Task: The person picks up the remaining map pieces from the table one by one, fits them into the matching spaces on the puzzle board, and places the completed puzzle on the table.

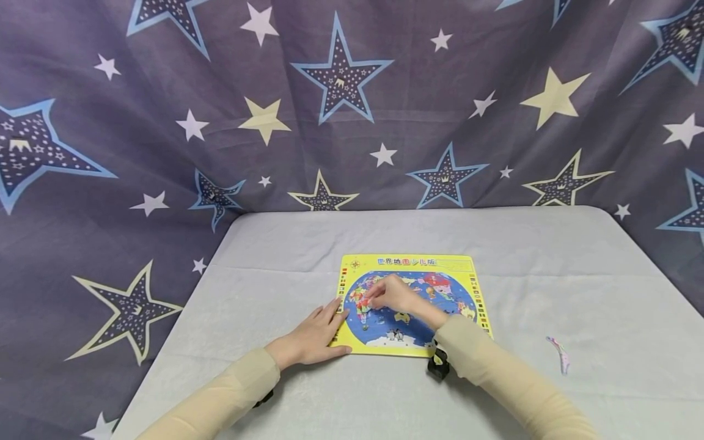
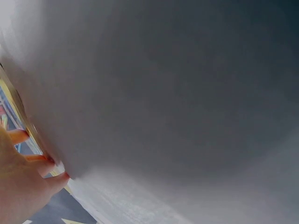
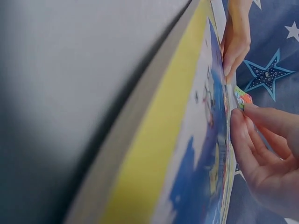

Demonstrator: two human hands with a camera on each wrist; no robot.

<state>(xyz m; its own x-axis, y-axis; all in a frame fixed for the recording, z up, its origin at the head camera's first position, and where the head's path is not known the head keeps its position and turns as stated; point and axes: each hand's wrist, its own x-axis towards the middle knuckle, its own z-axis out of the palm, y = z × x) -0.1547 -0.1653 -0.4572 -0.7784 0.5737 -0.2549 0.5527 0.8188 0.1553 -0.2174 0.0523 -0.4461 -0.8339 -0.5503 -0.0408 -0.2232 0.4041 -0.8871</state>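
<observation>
A yellow-bordered children's world map puzzle [image 1: 385, 351] lies flat, its oval map mostly blue. Over the map's left part, my right hand [image 1: 397, 294] pinches a small colourful puzzle piece [image 3: 242, 97] between thumb and fingertips. In the right wrist view this piece shows green and orange, tilted up from the board; the fingers hide part of it. My left hand [image 1: 313, 337] rests at the board's left edge, fingers extended and touching the border. The left wrist view shows this hand [image 2: 23, 182] at the board's side.
A thin, curved pink and purple piece [image 1: 560, 354] lies on the pale cloth-covered table [image 1: 577, 263], right of the board. Behind the table hangs a dark curtain [image 1: 407, 134] with stars. A black wrist device [image 1: 438, 365] sits under the right sleeve.
</observation>
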